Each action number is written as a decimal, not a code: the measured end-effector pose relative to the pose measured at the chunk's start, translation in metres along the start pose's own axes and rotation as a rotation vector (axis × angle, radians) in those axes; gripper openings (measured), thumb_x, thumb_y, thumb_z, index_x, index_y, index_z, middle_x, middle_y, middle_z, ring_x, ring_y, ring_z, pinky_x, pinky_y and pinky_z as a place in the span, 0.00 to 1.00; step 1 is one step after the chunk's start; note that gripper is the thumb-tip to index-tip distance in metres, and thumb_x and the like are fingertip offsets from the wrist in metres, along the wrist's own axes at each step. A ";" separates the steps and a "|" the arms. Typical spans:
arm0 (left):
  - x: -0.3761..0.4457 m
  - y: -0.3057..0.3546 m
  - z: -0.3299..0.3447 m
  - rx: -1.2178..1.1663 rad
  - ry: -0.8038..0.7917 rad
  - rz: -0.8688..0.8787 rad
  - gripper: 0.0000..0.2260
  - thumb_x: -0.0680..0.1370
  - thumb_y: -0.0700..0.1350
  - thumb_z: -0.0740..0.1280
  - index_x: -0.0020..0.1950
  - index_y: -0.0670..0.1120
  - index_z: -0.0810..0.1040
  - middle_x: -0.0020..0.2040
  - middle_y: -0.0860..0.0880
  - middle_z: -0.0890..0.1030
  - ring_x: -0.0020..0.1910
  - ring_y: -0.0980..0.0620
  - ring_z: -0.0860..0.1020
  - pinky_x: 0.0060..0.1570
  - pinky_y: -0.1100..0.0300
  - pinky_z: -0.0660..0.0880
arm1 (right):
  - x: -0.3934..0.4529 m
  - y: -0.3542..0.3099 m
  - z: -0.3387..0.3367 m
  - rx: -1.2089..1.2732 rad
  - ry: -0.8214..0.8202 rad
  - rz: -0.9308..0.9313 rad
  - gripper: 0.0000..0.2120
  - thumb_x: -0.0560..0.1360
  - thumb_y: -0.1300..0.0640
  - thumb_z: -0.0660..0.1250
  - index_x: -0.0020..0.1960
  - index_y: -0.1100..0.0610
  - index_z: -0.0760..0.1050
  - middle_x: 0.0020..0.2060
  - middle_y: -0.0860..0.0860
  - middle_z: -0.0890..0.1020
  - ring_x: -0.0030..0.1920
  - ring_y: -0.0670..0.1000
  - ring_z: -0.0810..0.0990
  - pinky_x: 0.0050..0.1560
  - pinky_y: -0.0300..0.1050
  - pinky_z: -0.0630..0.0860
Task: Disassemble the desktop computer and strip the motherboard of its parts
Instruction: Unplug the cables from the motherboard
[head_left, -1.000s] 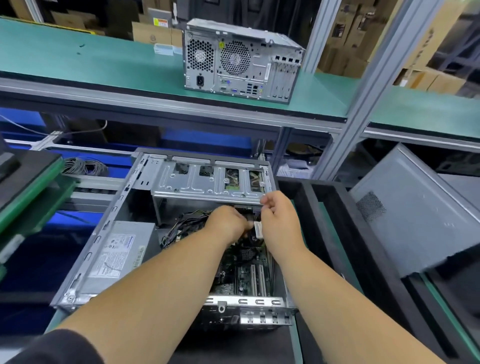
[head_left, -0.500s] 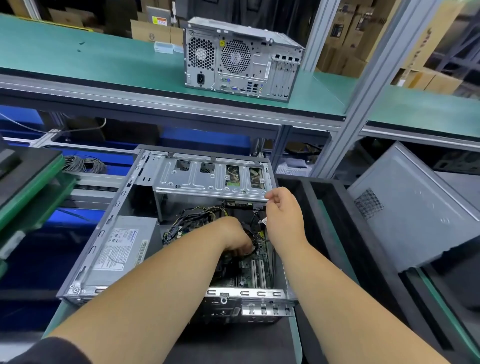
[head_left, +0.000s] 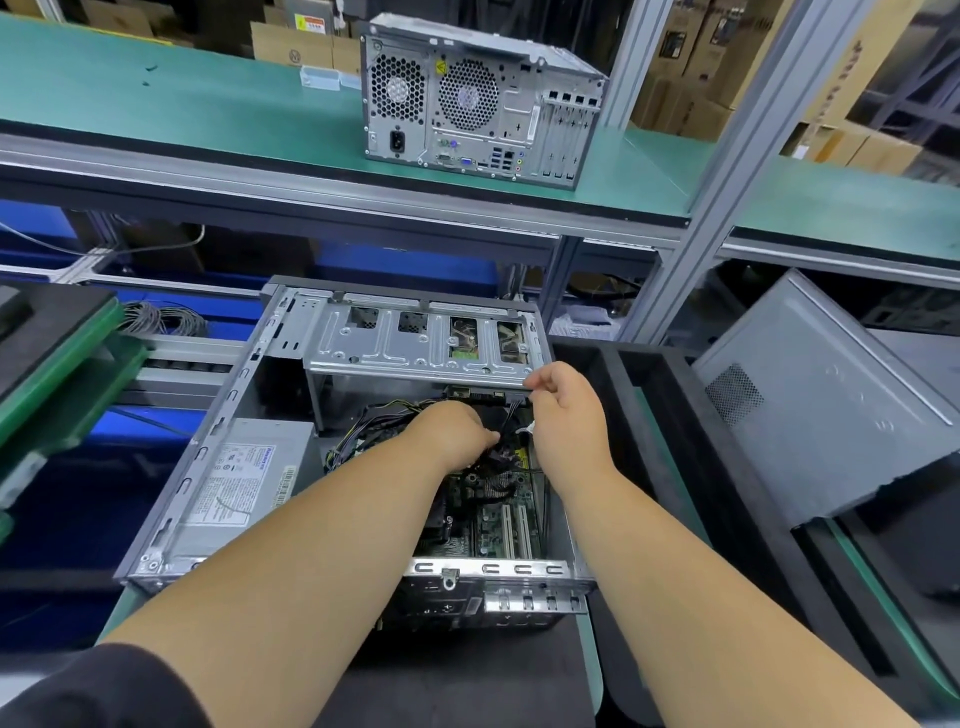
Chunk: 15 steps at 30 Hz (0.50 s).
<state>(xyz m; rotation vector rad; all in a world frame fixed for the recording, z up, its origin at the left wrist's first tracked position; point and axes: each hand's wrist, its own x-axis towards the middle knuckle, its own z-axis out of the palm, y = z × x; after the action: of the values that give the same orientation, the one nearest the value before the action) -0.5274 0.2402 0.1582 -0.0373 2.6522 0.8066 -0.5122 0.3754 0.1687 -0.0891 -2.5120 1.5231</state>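
Note:
An open desktop case (head_left: 218, 426) lies on its side before me, drive cage (head_left: 415, 348) at the far end, power supply (head_left: 239, 483) at the left. The green motherboard (head_left: 493, 519) shows in the bottom right of the case. My left hand (head_left: 447, 434) reaches down into the case over the board and grips black cables (head_left: 498, 452) there. My right hand (head_left: 566, 410) is beside it, fingers pinched on thin wires (head_left: 514, 410) that run up under the drive cage's near edge. A bundle of yellow and black wires (head_left: 363, 426) lies left of my left hand.
A second, closed computer (head_left: 478, 98) stands on the green upper shelf (head_left: 182, 104). A removed grey side panel (head_left: 821, 415) leans at the right over black foam trays (head_left: 660, 405). Green-edged trays (head_left: 57, 364) are stacked at the left, with a coil of wire (head_left: 161, 317) behind them.
My right hand has risen from beside the left hand to the drive cage's near edge, drawing wires up. My left hand went deeper into the case, then stayed over the board.

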 end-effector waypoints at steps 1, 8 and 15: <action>0.000 0.001 0.000 0.050 -0.045 0.002 0.18 0.78 0.55 0.65 0.53 0.41 0.82 0.51 0.45 0.82 0.54 0.45 0.79 0.54 0.55 0.74 | 0.000 0.000 0.000 -0.001 0.000 -0.003 0.12 0.76 0.65 0.56 0.47 0.51 0.74 0.48 0.48 0.76 0.42 0.46 0.73 0.39 0.41 0.68; 0.004 -0.003 0.012 0.197 -0.119 -0.001 0.27 0.67 0.55 0.77 0.59 0.45 0.74 0.56 0.47 0.79 0.55 0.46 0.77 0.53 0.55 0.75 | 0.001 0.000 0.001 -0.003 0.004 0.001 0.13 0.75 0.66 0.56 0.45 0.51 0.74 0.47 0.48 0.76 0.43 0.46 0.73 0.38 0.40 0.67; 0.004 -0.007 0.006 0.278 -0.153 -0.056 0.32 0.67 0.66 0.72 0.63 0.48 0.76 0.62 0.49 0.77 0.62 0.45 0.73 0.65 0.48 0.70 | 0.002 0.001 0.001 -0.012 -0.015 -0.009 0.12 0.75 0.65 0.56 0.44 0.50 0.74 0.48 0.49 0.76 0.43 0.46 0.74 0.38 0.41 0.68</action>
<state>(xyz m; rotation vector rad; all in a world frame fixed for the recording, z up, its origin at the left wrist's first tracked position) -0.5283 0.2379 0.1477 0.0213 2.5790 0.4002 -0.5143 0.3751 0.1671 -0.0681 -2.5294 1.5108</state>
